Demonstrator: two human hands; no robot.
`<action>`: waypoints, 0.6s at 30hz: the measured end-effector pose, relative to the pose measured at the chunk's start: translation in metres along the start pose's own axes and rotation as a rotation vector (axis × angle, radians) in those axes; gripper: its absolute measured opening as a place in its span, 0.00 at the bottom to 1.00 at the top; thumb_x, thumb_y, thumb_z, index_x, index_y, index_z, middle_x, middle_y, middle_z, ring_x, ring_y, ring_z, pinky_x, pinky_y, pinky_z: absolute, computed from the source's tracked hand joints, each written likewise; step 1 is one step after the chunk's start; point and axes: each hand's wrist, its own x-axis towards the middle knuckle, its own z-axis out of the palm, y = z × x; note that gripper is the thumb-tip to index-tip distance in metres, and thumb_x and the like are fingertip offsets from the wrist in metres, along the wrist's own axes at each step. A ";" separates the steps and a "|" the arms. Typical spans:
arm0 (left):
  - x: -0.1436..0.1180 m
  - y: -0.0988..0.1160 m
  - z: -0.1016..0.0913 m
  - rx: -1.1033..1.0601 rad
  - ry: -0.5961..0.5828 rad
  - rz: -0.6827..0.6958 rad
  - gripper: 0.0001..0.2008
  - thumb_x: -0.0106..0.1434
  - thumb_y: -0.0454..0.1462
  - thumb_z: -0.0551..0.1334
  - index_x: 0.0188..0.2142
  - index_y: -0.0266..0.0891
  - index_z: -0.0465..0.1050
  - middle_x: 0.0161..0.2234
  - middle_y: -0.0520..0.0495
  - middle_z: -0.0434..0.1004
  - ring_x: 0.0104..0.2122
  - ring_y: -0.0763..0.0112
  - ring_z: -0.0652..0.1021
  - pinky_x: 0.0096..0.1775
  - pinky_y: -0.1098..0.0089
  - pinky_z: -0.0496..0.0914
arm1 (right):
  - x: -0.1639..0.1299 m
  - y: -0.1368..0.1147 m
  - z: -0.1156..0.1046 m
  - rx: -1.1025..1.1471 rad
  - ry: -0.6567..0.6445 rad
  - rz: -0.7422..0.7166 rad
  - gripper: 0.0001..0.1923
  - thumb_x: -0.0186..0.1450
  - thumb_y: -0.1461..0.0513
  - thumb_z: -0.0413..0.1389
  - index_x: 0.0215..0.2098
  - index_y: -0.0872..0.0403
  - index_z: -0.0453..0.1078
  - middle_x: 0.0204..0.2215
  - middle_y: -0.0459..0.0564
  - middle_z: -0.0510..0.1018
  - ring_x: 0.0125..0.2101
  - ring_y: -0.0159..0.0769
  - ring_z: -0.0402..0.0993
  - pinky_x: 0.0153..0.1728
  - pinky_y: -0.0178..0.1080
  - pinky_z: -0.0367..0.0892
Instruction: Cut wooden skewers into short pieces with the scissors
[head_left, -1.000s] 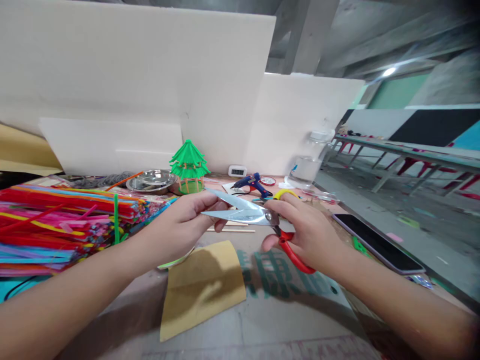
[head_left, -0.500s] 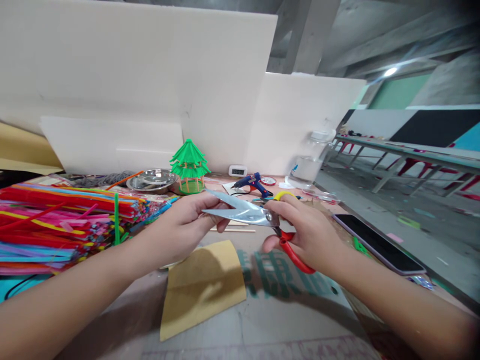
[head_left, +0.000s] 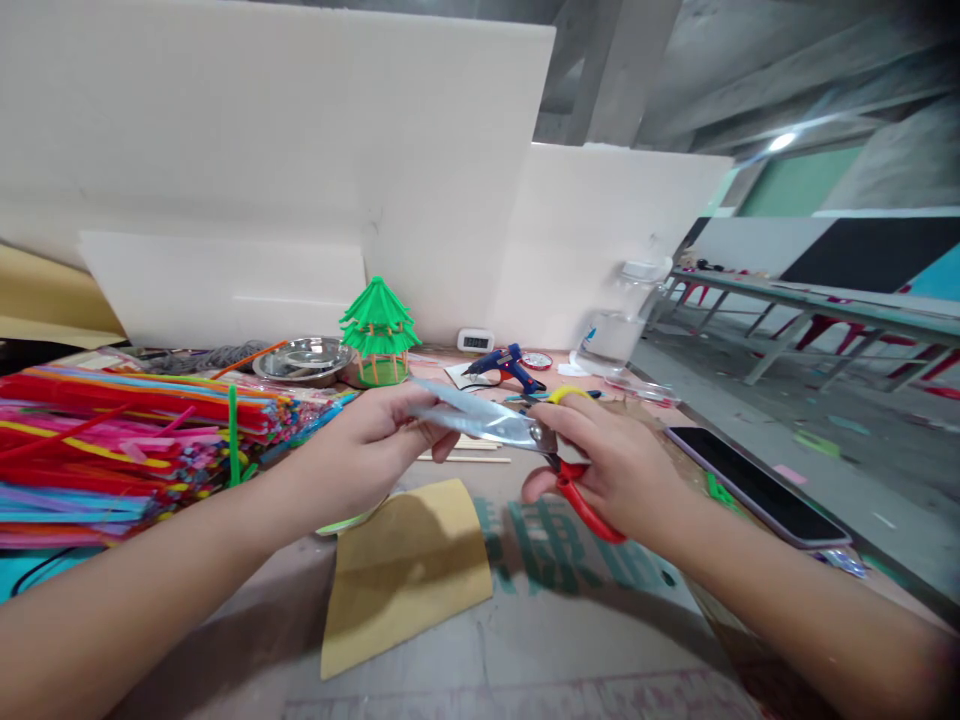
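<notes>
Centre of frame, above the tabletop (head_left: 525,640): one pair of scissors (head_left: 517,435), blades nearly closed.
Long axis: roughly level, blade tips pointing toward frame left, red and yellow handles toward the right.
Right hand (head_left: 611,465): fingers through the handles, gripping the scissors.
Left hand (head_left: 367,445): fingertips pinched at the blade tips; whether something thin is held there cannot be told.
Below the hands: one tan paper sheet (head_left: 405,570), lying flat.
Left of frame: one heap of coloured straws (head_left: 127,440).
Behind: one green model pavilion (head_left: 379,330), one metal bowl (head_left: 304,362), one blue glue gun (head_left: 506,367).
Right edge of tabletop: one phone (head_left: 750,485), screen dark.
</notes>
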 end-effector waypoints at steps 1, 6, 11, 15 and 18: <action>0.000 -0.002 0.000 -0.024 -0.004 -0.001 0.13 0.70 0.39 0.55 0.31 0.40 0.72 0.28 0.53 0.70 0.31 0.74 0.71 0.36 0.74 0.67 | 0.000 0.000 0.001 0.010 -0.013 0.022 0.21 0.67 0.45 0.57 0.42 0.54 0.72 0.29 0.49 0.76 0.28 0.38 0.71 0.28 0.36 0.63; 0.008 -0.007 -0.013 -0.063 -0.031 -0.039 0.11 0.71 0.43 0.56 0.40 0.39 0.73 0.29 0.52 0.71 0.31 0.73 0.72 0.34 0.74 0.67 | 0.000 0.014 0.008 0.038 -0.051 0.283 0.21 0.64 0.49 0.63 0.48 0.54 0.74 0.28 0.48 0.79 0.28 0.40 0.75 0.28 0.37 0.65; 0.020 -0.020 -0.051 -0.062 0.061 -0.145 0.11 0.67 0.42 0.58 0.46 0.40 0.68 0.27 0.54 0.71 0.25 0.74 0.73 0.27 0.74 0.65 | -0.002 0.024 0.022 0.078 -0.220 0.455 0.19 0.64 0.51 0.61 0.49 0.52 0.74 0.36 0.51 0.83 0.34 0.45 0.80 0.31 0.38 0.70; 0.023 -0.039 -0.079 0.213 0.123 -0.272 0.11 0.67 0.46 0.56 0.42 0.42 0.64 0.26 0.51 0.77 0.26 0.68 0.76 0.29 0.71 0.67 | -0.011 0.019 0.036 0.224 -0.373 0.330 0.21 0.63 0.54 0.62 0.53 0.50 0.73 0.44 0.51 0.83 0.40 0.44 0.81 0.39 0.40 0.73; 0.024 -0.047 -0.087 0.463 0.050 -0.349 0.13 0.67 0.48 0.53 0.38 0.42 0.66 0.28 0.51 0.79 0.25 0.68 0.75 0.27 0.71 0.66 | -0.017 0.015 0.041 0.250 -0.488 0.256 0.23 0.64 0.60 0.58 0.58 0.48 0.69 0.50 0.52 0.80 0.46 0.45 0.79 0.41 0.41 0.73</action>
